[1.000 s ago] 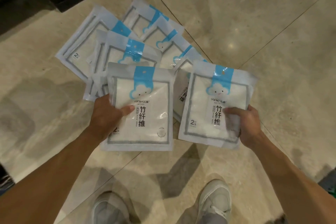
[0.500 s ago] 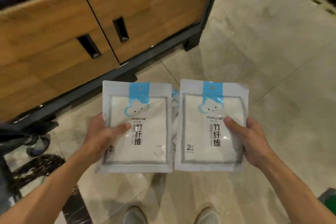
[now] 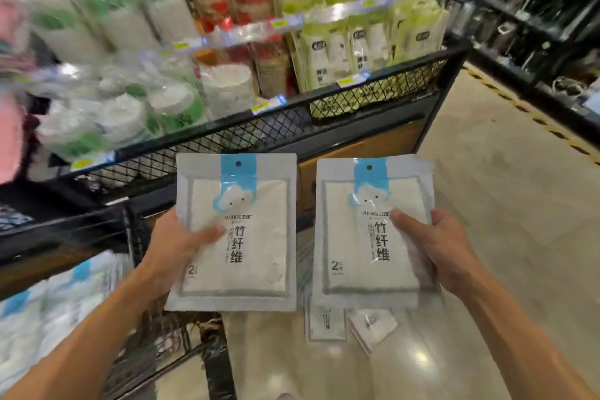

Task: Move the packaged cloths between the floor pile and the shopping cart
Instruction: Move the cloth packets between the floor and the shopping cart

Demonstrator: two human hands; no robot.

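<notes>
I hold two packaged cloths upright in front of me, each white with a blue cloud label. My left hand (image 3: 168,247) grips the left pack (image 3: 240,237) by its left edge, thumb across the front. My right hand (image 3: 441,247) grips the right pack (image 3: 367,237) by its right edge. The black mesh shopping cart (image 3: 139,230) stands at my lower left, with several similar packs (image 3: 55,305) lying blurred inside it. Below the right pack, parts of the floor pile (image 3: 370,325) show on the tiles.
A shelf unit with a black mesh rail (image 3: 373,94) and wooden base (image 3: 367,153) stands straight ahead, stocked with paper plates and cups. Dark shelving (image 3: 535,26) lines the right side. An aisle of beige floor (image 3: 506,204) runs to the right.
My view has lifted from the floor pile to the shelves and cart. Both hands have risen with their packs, which stay side by side in the same grips.
</notes>
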